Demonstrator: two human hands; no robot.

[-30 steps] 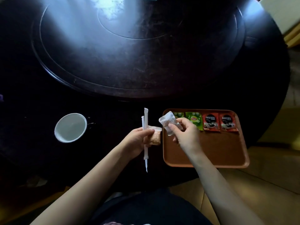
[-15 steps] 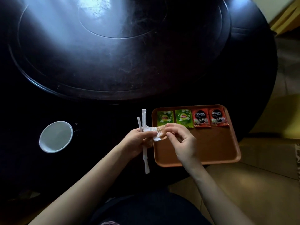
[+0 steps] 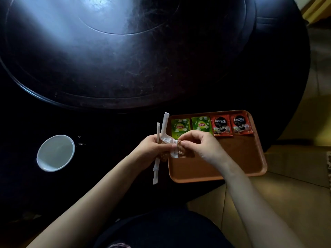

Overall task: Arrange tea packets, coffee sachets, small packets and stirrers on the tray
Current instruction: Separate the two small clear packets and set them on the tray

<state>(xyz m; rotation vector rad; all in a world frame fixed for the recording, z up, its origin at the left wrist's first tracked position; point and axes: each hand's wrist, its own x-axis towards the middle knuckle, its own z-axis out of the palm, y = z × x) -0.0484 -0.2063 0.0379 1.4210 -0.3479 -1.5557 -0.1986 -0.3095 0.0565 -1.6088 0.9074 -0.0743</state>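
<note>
An orange-brown tray (image 3: 241, 163) sits at the near right edge of the dark round table. Along its far side lie two green tea packets (image 3: 180, 127) and two red coffee sachets (image 3: 222, 125) in a row. My left hand (image 3: 152, 149) grips two white paper-wrapped stirrers (image 3: 162, 129) upright, together with small packets. My right hand (image 3: 200, 147) pinches a small brown-and-white packet (image 3: 180, 151) held between both hands over the tray's left edge.
A white cup (image 3: 55, 153) stands on the table (image 3: 125, 68) to the left of my hands. The table has a raised round centre. The tray overhangs the table's near edge above a tan floor (image 3: 295, 203).
The clear white packet that my right hand held up a second ago is gone from it. My right hand has come to my left and now pinches a brown-and-white packet there.
</note>
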